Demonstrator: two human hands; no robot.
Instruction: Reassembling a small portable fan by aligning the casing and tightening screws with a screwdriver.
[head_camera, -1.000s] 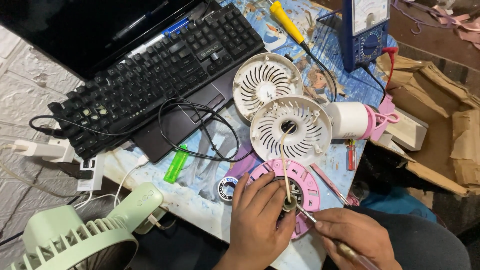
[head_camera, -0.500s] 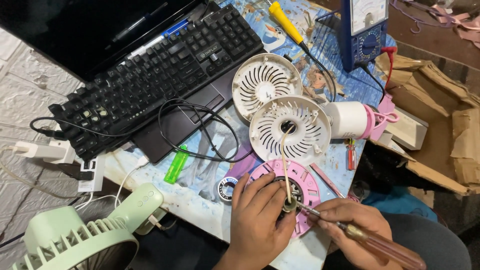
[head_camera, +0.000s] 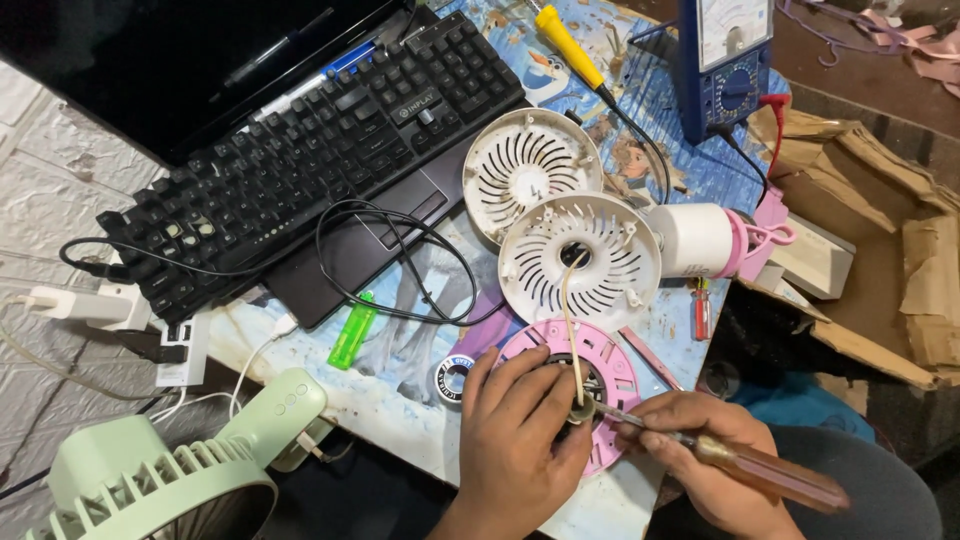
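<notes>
My left hand rests on a pink round fan part at the table's near edge, its fingers pinching a small metal piece at the part's middle. My right hand grips a brown-handled soldering iron, whose tip touches that metal piece. A thin wire runs up from there to a white round fan grille. A second white grille lies just behind it.
A black keyboard sits on a laptop at the back left, with a black cable looped in front. A green lighter, a green desk fan, a blue multimeter, a white and pink fan body and torn cardboard lie around.
My right hand has drawn the soldering iron's handle further into view and lowered it flatter. My left hand stays on the pink part.
</notes>
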